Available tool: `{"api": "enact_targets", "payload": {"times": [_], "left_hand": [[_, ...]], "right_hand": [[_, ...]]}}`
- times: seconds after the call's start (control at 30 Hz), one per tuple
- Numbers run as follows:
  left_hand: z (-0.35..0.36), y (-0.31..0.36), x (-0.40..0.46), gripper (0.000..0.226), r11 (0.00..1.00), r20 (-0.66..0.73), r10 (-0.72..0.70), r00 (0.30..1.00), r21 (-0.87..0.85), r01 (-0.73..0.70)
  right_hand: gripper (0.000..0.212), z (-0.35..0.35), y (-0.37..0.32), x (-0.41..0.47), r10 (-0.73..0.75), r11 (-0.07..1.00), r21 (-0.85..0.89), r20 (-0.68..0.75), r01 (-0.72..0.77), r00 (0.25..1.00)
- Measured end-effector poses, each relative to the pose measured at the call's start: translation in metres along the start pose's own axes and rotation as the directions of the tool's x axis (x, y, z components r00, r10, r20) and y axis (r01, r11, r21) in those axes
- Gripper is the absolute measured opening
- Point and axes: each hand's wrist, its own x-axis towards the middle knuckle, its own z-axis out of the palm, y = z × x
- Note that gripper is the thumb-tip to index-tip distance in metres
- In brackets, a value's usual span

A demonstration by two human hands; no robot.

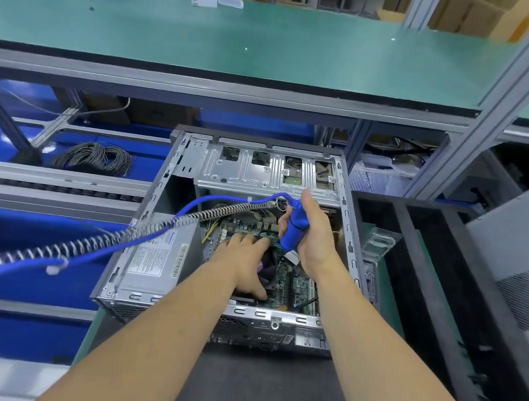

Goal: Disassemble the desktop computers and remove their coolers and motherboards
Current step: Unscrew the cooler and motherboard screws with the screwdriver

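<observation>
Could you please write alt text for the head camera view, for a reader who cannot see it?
A person's right hand grips a blue electric screwdriver upright over an open desktop computer case, while the left hand rests flat on the cooler fan on the motherboard. A silver power supply sits inside at left.

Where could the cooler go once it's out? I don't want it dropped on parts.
Bare room: the dark mat in front of the computer case, between the forearms, and the long green shelf above. Crowded: inside the case, where the left hand rests on the cooler and the right hand grips the blue screwdriver, beside the power supply.
</observation>
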Motion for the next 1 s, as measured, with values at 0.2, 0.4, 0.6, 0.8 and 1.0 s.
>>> {"api": "enact_targets", "payload": {"times": [0.2, 0.4, 0.6, 0.8, 1.0], "left_hand": [[-0.0005, 0.0001, -0.0008, 0.109, 1.0, -0.009, 0.004, 1.0, -0.007, -0.004], [0.0005, -0.0002, 0.0008, 0.11, 1.0, -0.015, 0.003, 1.0, -0.005, -0.004], [-0.0003, -0.0005, 0.002, 0.114, 1.0, -0.003, -0.001, 1.0, -0.016, 0.001], [-0.0013, -0.0009, 0.0007, 0.117, 0.999, 0.002, 0.0, 1.0, -0.037, 0.0], [-0.0011, -0.0007, 0.0002, 0.112, 0.999, -0.021, 0.003, 1.0, -0.033, -0.003]], "right_hand": [[0.06, -0.0004, 0.0031, -0.0021, -0.017, 0.997, -0.073, 0.023, 0.019, 1.0], [0.056, 0.0013, 0.0029, -0.0024, 0.007, 0.995, -0.102, -0.006, -0.007, 1.0], [0.046, -0.0011, 0.0046, 0.0005, -0.001, 0.997, -0.074, -0.032, -0.001, 0.999], [0.045, -0.0012, 0.0064, 0.0, -0.023, 0.998, -0.067, -0.021, 0.022, 0.999], [0.062, 0.002, 0.0028, -0.0018, 0.035, 0.997, -0.064, 0.033, -0.033, 0.999]]}}
